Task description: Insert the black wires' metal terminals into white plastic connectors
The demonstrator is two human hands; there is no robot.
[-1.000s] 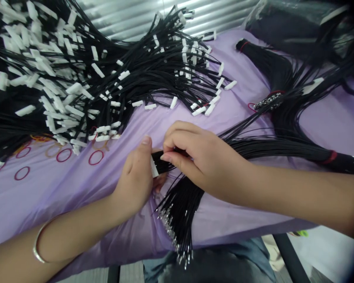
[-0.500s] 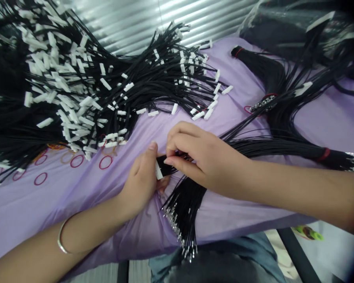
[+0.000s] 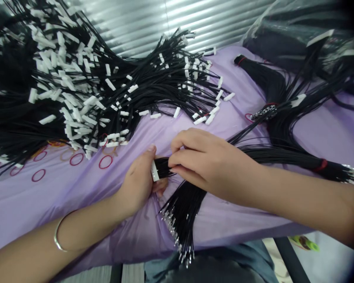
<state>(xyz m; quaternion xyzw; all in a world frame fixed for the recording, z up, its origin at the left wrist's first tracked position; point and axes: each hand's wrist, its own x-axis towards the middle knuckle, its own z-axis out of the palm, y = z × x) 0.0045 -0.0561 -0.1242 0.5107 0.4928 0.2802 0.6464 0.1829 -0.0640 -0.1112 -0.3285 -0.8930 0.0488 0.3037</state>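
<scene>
My left hand (image 3: 137,182) pinches a small white connector (image 3: 155,171) between thumb and fingers. Black wires run out of the connector to the right. My right hand (image 3: 209,163) is closed on those black wires (image 3: 164,166) right beside the connector, fingertips pressed together. Under my right hand a bundle of loose black wires with bare metal tips (image 3: 177,220) fans down toward the table's near edge. Both hands rest over the purple plastic sheet (image 3: 76,196).
A big heap of black wires with white connectors (image 3: 76,90) fills the left and back. Red rubber bands (image 3: 105,161) lie on the sheet at the left. A bound wire bundle with a red band (image 3: 321,165) lies at the right. A clear bag of wires (image 3: 297,35) sits at back right.
Both hands have stayed together on the connector and wires, with only slight finger shifts. The view has drifted a little.
</scene>
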